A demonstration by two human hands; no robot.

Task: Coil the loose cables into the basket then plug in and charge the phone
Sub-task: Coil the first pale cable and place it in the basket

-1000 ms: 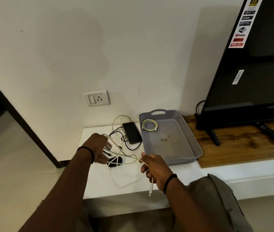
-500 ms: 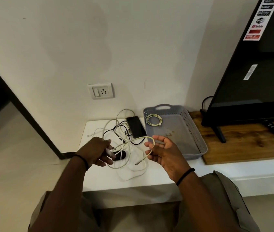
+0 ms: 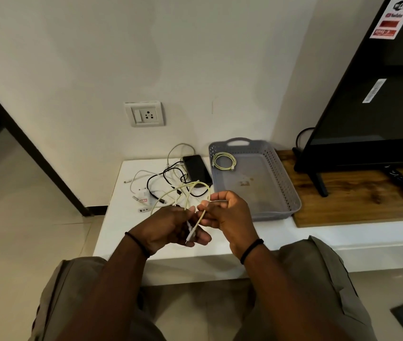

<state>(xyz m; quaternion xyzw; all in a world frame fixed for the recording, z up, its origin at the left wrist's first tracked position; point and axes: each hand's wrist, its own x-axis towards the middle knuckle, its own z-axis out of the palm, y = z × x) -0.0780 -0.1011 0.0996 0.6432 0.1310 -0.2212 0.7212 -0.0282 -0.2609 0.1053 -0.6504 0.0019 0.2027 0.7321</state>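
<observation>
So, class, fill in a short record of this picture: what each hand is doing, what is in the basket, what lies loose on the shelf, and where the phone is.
left hand: grips the pale cable
right hand: pinches the same cable, shaping a loop
basket: one coiled cable
white shelf: tangled black and white cables, white adapter
phone: flat beside the basket, not plugged in
wall socket: nothing plugged in

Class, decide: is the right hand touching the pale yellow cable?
Touching. The head view shows the right hand pinching the pale yellow cable between thumb and fingers.
</observation>
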